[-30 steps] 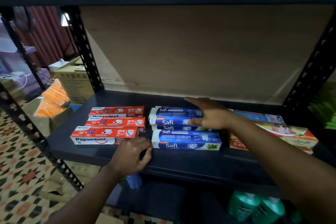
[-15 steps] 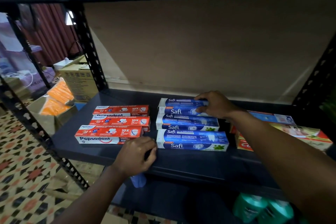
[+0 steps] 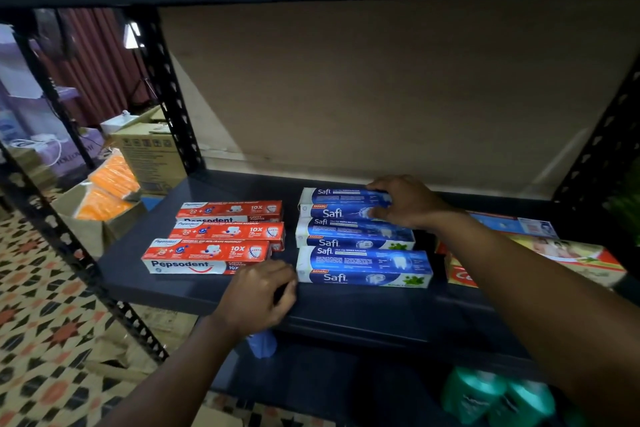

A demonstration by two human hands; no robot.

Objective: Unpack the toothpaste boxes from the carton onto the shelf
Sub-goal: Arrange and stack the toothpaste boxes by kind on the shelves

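Head view: we see our right hand laid over the right end of the rearmost blue Safi toothpaste box, fingers curled along its top back edge and thumb against its front face, so the hand is clamped on that box. It lies flat on the dark metal shelf, just behind two more blue Safi boxes set in a row toward the front edge. Left of them lie three red Pepsodent toothpaste boxes, also lengthwise. Our left hand rests on the shelf's front lip between the front Pepsodent and Safi boxes, fingers bent together around the edge, holding no box. Under our right forearm lie a few more flat cartons in red, yellow and blue. An open brown cardboard carton with orange packs stands on the patterned floor at left.
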